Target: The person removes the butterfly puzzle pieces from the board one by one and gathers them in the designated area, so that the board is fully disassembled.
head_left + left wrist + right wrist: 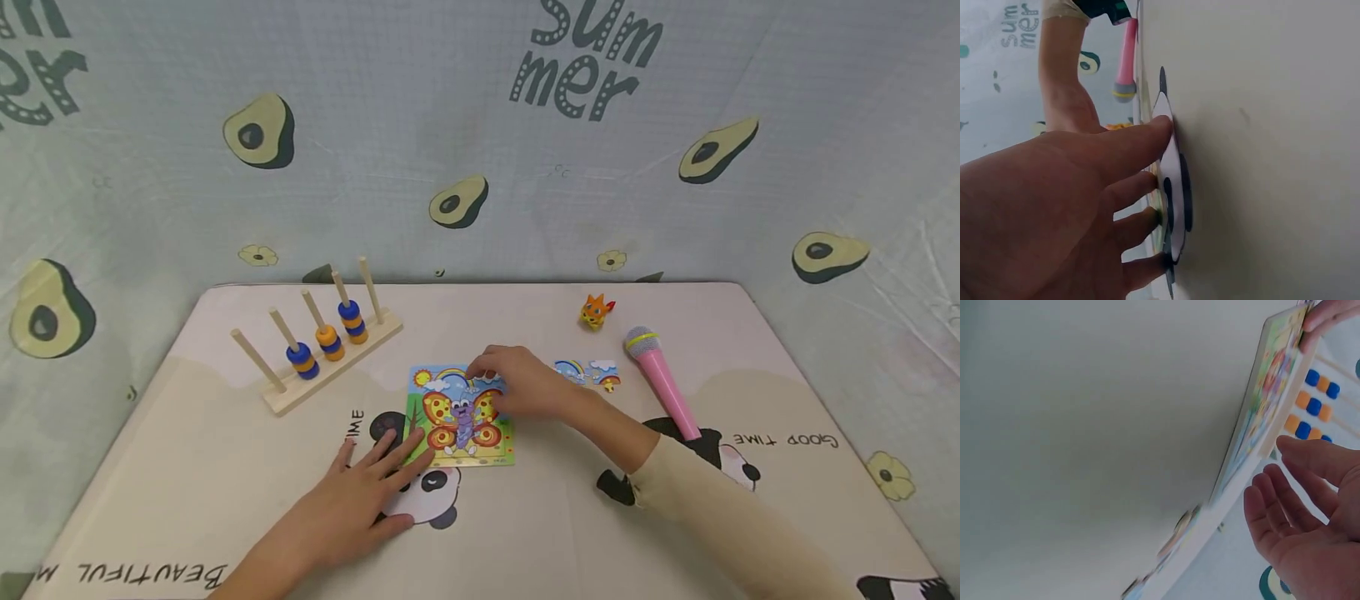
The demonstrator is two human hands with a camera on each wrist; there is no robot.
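Observation:
A butterfly jigsaw puzzle (462, 425) in a flat board lies on the table, bright with a sun and a rainbow. My left hand (352, 500) has its fingers spread, the fingertips touching the board's lower left edge. Over the puzzle's upper right corner is my right hand (525, 383), covering part of the picture. In the right wrist view the fingers of that hand (1310, 506) are loosely bent, with nothing seen between them. Just right of the board lie two loose puzzle pieces, one with a rainbow (570, 371), the other with a cloud (604, 373).
A wooden peg rack (330, 367) with blue and orange rings on several pegs stands at the back left. A pink toy microphone (666, 387) lies to the right, and a small orange animal figure (596, 312) is near the back edge. The tablecloth (187, 467) has printed pandas.

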